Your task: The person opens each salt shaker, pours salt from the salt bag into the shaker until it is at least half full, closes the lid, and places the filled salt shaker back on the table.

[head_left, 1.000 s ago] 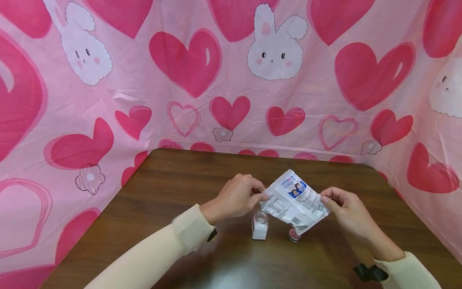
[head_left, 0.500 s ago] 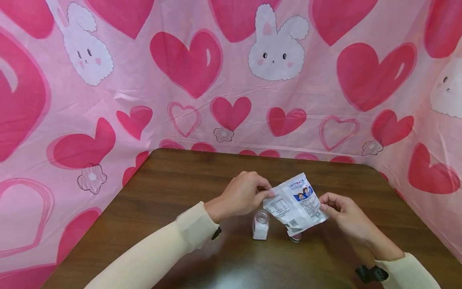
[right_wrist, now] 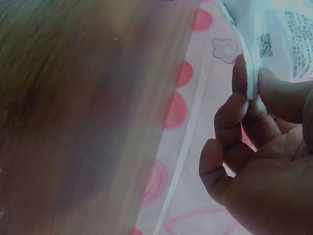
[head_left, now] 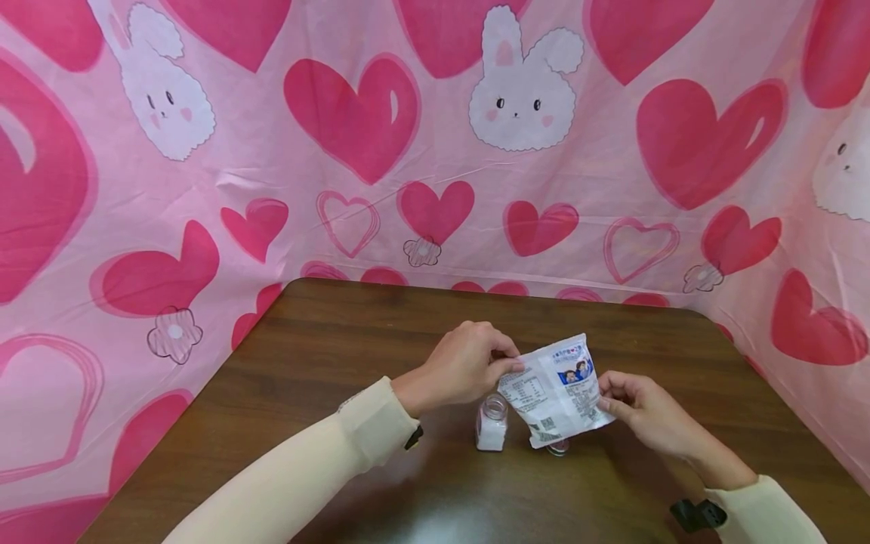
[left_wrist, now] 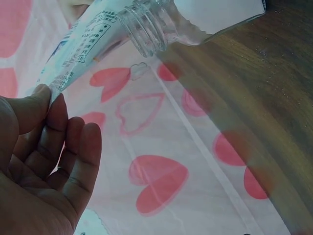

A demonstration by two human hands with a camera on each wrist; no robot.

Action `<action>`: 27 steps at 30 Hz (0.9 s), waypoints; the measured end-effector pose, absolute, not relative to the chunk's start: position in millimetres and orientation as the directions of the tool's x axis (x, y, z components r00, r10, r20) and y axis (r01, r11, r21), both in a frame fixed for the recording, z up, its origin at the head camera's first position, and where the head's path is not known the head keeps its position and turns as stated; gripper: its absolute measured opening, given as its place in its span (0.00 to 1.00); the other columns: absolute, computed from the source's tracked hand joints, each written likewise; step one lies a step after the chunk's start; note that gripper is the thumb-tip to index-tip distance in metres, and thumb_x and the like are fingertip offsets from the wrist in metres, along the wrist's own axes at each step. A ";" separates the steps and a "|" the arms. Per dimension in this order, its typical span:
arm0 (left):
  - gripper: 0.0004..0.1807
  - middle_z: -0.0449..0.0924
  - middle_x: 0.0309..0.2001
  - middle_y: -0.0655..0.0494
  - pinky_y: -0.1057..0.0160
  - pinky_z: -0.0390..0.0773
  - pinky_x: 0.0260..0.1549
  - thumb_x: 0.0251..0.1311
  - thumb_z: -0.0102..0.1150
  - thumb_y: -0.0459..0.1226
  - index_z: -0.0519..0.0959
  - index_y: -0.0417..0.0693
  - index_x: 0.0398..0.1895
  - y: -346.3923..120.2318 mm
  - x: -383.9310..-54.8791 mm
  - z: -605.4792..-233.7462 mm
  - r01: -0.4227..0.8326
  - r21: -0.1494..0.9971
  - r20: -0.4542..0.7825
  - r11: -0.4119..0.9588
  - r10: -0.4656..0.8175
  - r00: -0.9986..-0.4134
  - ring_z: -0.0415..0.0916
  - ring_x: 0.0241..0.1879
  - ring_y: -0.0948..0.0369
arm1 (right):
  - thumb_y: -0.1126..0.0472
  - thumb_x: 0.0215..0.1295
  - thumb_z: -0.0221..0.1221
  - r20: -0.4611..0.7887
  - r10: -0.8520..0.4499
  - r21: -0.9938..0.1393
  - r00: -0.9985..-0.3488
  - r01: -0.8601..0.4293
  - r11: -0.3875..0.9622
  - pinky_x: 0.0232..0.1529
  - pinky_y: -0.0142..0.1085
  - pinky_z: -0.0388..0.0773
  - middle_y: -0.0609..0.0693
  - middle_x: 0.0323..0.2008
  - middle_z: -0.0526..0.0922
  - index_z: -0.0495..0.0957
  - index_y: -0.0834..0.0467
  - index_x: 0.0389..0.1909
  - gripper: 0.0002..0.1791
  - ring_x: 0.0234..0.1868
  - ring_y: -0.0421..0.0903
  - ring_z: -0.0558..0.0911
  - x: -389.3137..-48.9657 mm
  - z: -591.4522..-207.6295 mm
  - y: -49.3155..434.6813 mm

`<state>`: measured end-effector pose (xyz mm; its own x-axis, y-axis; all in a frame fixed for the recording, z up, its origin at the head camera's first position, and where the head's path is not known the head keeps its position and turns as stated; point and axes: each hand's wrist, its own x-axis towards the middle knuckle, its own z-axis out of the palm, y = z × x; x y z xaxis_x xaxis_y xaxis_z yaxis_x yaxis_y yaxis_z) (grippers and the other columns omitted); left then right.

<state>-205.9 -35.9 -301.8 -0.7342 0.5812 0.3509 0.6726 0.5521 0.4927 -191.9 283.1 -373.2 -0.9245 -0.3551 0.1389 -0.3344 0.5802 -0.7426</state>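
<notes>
Both hands hold a white printed plastic packet (head_left: 553, 393) tilted above the table. My left hand (head_left: 462, 368) pinches its left corner between thumb and index finger; the other fingers curve loosely in the left wrist view. At the opposite edge, my right hand (head_left: 649, 414) pinches the packet between thumb and fingers. Just below the left hand stands an uncapped glass jar (head_left: 491, 432), upright, with white contents inside. The packet's left end lies close to the jar's threaded mouth (left_wrist: 146, 29); I cannot tell if they touch. A reddish round lid (head_left: 557, 448) is partly hidden under the packet.
The dark brown wooden table (head_left: 340, 340) extends on all sides of the jar. Small pale specks (left_wrist: 279, 73) dot its surface near the jar. A pink cloth (head_left: 435, 166) with hearts and rabbits hangs around the back and sides.
The packet has turned and shifted slightly to the right and down, covering more of the lid. My left hand has moved a little right, and my right hand slightly lower. The jar stays put.
</notes>
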 end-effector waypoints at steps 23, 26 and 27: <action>0.06 0.86 0.35 0.66 0.70 0.73 0.34 0.64 0.70 0.41 0.91 0.54 0.40 -31.4 -217.4 -303.4 0.697 0.387 0.463 0.604 0.526 -0.713 0.72 0.37 0.67 | 0.68 0.63 0.69 0.223 -0.275 -0.611 -0.935 -0.354 0.708 0.28 0.33 0.69 0.43 0.27 0.80 0.81 0.56 0.32 0.06 0.27 0.39 0.73 -198.4 -384.2 261.8; 0.05 0.85 0.34 0.66 0.70 0.74 0.34 0.64 0.70 0.40 0.91 0.54 0.39 -31.7 -220.1 -303.0 0.683 0.390 0.466 0.618 0.507 -0.725 0.72 0.37 0.67 | 0.68 0.62 0.69 0.221 -0.254 -0.600 -0.942 -0.337 0.725 0.26 0.33 0.70 0.44 0.27 0.80 0.83 0.56 0.32 0.06 0.26 0.41 0.73 -199.9 -384.8 254.3; 0.05 0.85 0.34 0.66 0.70 0.74 0.35 0.64 0.70 0.40 0.91 0.54 0.39 -31.9 -220.8 -302.8 0.680 0.386 0.470 0.624 0.501 -0.727 0.72 0.37 0.67 | 0.68 0.62 0.70 0.221 -0.247 -0.596 -0.944 -0.331 0.731 0.26 0.33 0.70 0.45 0.26 0.79 0.83 0.56 0.31 0.06 0.26 0.41 0.73 -200.5 -385.1 252.0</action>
<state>-220.8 -31.9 -302.8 -0.7269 0.5009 0.4698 0.6796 0.6236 0.3864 -200.5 252.0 -385.1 -0.9436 -0.2469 0.2205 -0.3308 0.7314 -0.5963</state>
